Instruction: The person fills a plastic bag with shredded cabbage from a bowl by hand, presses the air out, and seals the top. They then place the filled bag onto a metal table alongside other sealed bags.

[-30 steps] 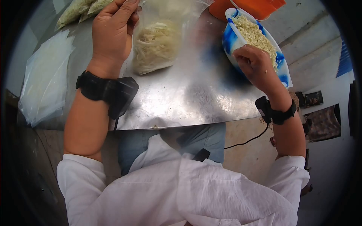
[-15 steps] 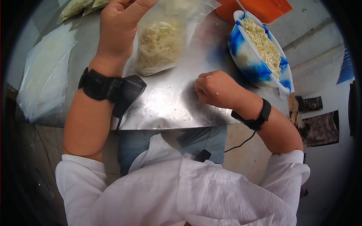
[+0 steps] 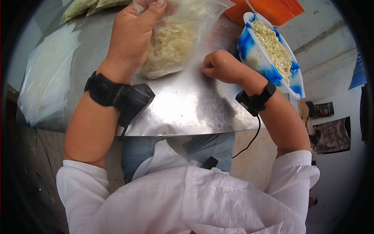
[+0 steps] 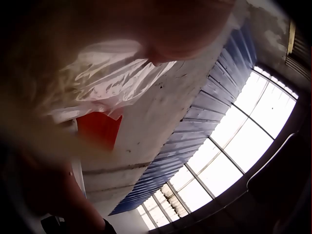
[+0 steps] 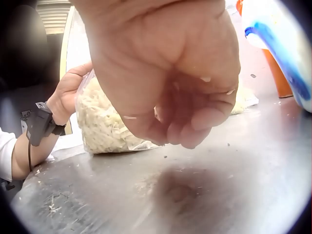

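A clear plastic bag [image 3: 171,48] of pale shredded vegetable stands on the metal table. My left hand [image 3: 132,37] holds the bag's upper edge, thumb over the plastic, at the top of the head view. In the left wrist view the crinkled plastic [image 4: 109,83] hangs below the blurred hand. My right hand [image 3: 224,67] is over the table, between the bag and a blue-and-white basin [image 3: 253,56]. Its fingers curl inward with no object showing in them, and a few shreds stick to the skin [image 5: 161,53].
Shredded vegetable [image 3: 272,46] fills the basin at the right. Behind it sits an orange container [image 3: 272,11]. Flat plastic bags [image 3: 48,74] are stacked at the left, with filled bags [image 3: 80,8] at the far left. The metal table's front edge [image 3: 187,135] runs before the body.
My right hand has come left from the basin to over the table, then shifted farther from the body. The left hand has moved slightly right at the bag, its thumb back on the plastic.
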`<control>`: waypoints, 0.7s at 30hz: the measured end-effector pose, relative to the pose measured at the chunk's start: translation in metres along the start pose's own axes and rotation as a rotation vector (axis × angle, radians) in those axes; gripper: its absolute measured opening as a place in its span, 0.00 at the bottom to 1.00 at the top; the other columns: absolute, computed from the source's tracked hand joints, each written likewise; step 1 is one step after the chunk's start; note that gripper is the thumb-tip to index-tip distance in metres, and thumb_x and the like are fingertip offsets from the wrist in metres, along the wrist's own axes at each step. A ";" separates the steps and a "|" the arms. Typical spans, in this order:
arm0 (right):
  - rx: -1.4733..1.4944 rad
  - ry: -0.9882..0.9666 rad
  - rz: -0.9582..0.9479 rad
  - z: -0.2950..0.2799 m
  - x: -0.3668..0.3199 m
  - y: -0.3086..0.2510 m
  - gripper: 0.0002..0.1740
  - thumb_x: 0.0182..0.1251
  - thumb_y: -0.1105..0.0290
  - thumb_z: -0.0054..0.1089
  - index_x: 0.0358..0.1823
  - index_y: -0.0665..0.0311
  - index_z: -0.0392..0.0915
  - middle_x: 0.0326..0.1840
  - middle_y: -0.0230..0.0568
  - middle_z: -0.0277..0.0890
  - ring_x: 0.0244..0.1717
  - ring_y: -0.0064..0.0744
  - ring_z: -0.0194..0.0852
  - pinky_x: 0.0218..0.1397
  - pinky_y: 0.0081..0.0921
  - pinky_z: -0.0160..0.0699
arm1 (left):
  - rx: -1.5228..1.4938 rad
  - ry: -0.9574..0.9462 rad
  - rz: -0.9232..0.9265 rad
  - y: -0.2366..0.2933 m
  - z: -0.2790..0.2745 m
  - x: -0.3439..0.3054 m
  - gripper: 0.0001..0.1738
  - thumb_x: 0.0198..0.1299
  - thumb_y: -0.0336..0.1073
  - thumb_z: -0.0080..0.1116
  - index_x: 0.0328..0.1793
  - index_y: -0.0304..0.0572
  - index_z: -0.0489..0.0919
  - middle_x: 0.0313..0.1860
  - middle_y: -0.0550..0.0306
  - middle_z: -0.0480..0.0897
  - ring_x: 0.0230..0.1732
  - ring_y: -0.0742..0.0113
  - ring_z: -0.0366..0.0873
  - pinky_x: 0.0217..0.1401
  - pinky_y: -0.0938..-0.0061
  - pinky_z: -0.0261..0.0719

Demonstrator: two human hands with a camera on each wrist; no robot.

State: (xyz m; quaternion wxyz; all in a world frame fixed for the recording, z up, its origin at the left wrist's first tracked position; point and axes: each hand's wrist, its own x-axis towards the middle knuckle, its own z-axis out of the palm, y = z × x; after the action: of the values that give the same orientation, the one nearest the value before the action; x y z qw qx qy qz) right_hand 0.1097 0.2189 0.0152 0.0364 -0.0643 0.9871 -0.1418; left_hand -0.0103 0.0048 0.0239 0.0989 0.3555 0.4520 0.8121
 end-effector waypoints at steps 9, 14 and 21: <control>-0.121 -0.038 0.005 -0.001 0.003 -0.003 0.09 0.44 0.67 0.58 0.23 0.67 0.78 0.24 0.52 0.75 0.28 0.52 0.73 0.33 0.39 0.72 | -0.306 -0.049 -0.061 -0.004 -0.001 0.001 0.08 0.67 0.36 0.48 0.45 0.45 0.77 0.47 0.55 0.81 0.55 0.60 0.76 0.55 0.62 0.71; 0.011 0.074 0.105 -0.041 -0.034 -0.019 0.08 0.45 0.70 0.58 0.23 0.70 0.77 0.21 0.49 0.74 0.24 0.45 0.73 0.30 0.34 0.71 | -0.322 -0.042 -0.030 -0.008 0.001 -0.002 0.08 0.67 0.36 0.47 0.44 0.45 0.77 0.47 0.54 0.81 0.56 0.57 0.76 0.56 0.59 0.71; 0.000 0.508 0.325 -0.126 -0.101 0.016 0.07 0.56 0.72 0.55 0.29 0.71 0.75 0.21 0.38 0.72 0.22 0.20 0.67 0.28 0.21 0.68 | -0.405 0.088 0.013 -0.010 0.020 -0.005 0.07 0.66 0.35 0.49 0.42 0.44 0.77 0.44 0.54 0.82 0.53 0.60 0.77 0.55 0.60 0.72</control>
State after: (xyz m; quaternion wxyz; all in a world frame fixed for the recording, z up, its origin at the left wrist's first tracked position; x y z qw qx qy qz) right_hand 0.1962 0.2826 0.1367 -0.1893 0.1323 0.9620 -0.1456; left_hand 0.0052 0.0215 0.0208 0.1434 0.2956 0.2812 0.9017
